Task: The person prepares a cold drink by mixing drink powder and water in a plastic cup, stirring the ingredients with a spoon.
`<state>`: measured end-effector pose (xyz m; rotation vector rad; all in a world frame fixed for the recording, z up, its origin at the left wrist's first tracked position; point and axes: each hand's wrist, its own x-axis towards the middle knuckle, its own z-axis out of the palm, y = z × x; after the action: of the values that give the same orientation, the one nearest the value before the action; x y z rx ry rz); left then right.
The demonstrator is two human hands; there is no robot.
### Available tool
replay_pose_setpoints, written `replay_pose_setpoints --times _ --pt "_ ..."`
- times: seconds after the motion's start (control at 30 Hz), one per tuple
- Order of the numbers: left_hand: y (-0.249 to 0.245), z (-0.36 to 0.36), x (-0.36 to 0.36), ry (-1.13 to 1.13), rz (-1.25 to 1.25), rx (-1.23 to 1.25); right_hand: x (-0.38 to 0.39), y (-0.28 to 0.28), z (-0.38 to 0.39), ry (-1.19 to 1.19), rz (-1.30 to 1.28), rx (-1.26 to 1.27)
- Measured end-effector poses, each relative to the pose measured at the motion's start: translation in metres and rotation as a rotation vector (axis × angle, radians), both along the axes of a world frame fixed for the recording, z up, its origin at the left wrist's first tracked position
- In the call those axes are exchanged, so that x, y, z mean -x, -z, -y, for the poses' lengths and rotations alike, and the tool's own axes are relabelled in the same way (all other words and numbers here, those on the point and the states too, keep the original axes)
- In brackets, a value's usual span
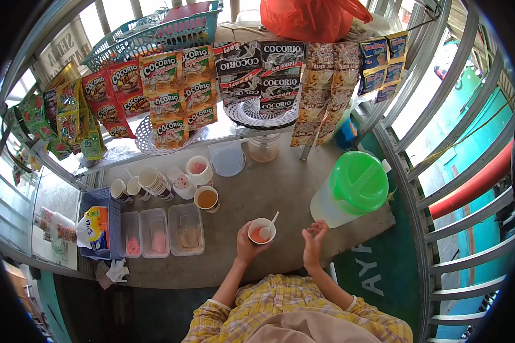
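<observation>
My left hand point(247, 247) is wrapped round a small paper cup point(255, 238) that holds a reddish drink and a white spoon point(272, 220). To the right, my right hand point(314, 244) has its fingers apart and holds nothing. Just beyond it stands a clear pitcher with a green lid point(357, 182). A second paper cup point(207, 200), filled with an amber drink, is on the counter, up and left of my left hand.
Three clear trays point(186, 230) of powder lie left, beside a blue basket point(102, 197). Stacked paper cups point(153, 180) and a white tub point(199, 170) stand behind. Drink sachets point(280, 74) hang along the shelf. Metal bars point(443, 203) line the right side.
</observation>
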<state>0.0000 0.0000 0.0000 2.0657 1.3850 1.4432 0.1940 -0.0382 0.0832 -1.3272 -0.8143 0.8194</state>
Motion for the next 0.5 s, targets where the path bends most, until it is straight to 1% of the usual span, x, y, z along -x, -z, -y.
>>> replay_pose_setpoints --times 0.07,0.1,0.17,0.27,0.37,0.4,0.47,0.5 --pt "-0.008 -0.002 0.002 0.001 0.002 -0.032 -0.013 0.018 0.005 0.026 -0.073 0.053" --pt "-0.006 0.000 -0.010 0.033 0.044 -0.008 -0.028 0.014 0.008 -0.001 -0.048 0.078" --pt "-0.003 0.001 -0.005 0.095 0.066 0.035 -0.029 0.018 0.011 -0.059 -0.060 0.123" --pt "-0.014 -0.001 -0.003 0.142 0.008 -0.067 -0.017 0.017 0.007 -0.275 0.082 0.086" --pt "-0.019 -0.002 0.000 0.244 -0.032 -0.056 0.007 -0.006 -0.001 -0.406 0.256 0.010" --pt "-0.028 -0.001 0.000 0.247 -0.040 -0.071 0.014 -0.012 -0.006 -0.418 0.282 0.024" --pt "-0.028 0.000 -0.003 0.219 -0.057 -0.055 0.025 -0.023 -0.014 -0.436 0.336 0.047" --pt "-0.030 0.000 -0.004 0.207 -0.065 -0.049 0.027 -0.025 -0.018 -0.447 0.405 0.026"
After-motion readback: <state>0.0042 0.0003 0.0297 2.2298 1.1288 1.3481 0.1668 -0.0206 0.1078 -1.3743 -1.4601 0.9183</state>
